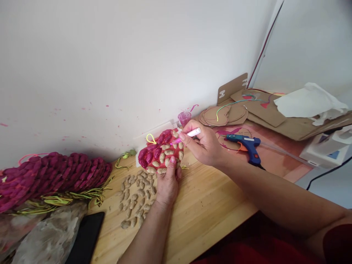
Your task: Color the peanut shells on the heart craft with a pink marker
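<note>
My left hand [168,183] grips the lower edge of a red heart-shaped piece [172,158] covered with whole peanuts, thumb on its front. Peanuts on its left and upper part are coated magenta; those at the right and bottom are bare tan. A yellow cord loop [150,138] sticks up from its top. In my right hand [205,146] is a white-handled paintbrush [194,133], pinched between the fingers. Its pink tip reaches the peanuts near the middle of the piece. Loose peanuts [137,194] are spread on the table below and left of my left hand.
Magenta peanut-covered pieces [63,170] stand in a row at left, above plastic bags [55,234] and a black flat object [86,238]. A pink-stained cup [184,118] stands by the wall. Cardboard hearts [222,115], a blue glue gun [247,145] and a white box [326,150] are at right.
</note>
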### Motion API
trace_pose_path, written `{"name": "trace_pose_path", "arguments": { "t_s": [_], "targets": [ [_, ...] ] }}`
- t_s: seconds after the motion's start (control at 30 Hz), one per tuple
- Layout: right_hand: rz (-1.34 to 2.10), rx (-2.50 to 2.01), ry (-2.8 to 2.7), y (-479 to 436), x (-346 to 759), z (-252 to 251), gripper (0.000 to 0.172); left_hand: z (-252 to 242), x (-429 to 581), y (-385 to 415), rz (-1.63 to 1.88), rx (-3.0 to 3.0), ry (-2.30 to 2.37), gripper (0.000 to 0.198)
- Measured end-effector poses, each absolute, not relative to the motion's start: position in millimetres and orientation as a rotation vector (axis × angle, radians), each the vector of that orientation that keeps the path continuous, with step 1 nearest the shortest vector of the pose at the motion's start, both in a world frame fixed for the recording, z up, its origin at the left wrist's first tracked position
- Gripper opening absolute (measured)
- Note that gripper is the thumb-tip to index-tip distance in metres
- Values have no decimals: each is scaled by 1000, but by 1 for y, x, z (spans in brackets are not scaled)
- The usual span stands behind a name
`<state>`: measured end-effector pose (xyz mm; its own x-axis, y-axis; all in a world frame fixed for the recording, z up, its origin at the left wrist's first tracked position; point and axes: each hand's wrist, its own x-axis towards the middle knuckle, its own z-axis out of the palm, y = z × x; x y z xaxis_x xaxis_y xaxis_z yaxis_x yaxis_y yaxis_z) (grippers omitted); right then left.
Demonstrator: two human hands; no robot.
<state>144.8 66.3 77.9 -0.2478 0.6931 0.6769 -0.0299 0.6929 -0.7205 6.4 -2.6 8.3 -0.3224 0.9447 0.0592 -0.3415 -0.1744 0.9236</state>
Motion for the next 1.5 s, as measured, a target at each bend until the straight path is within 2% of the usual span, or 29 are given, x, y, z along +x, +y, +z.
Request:
{"name": "trace_pose_path", "arguments": {
  "t_s": [0.63,0.97,1.5],
  "targets": [
    [795,-473,-1669,69,142,71,19,9,5,-2,1639,834,1052,55],
    [916,-526,-1612,69,142,76,31,8,5,-2,1634,820,1076,56],
    [867,-589,-1633,69,141,74,26,8,3,-2,1639,787,1063,56]
  ]
}}
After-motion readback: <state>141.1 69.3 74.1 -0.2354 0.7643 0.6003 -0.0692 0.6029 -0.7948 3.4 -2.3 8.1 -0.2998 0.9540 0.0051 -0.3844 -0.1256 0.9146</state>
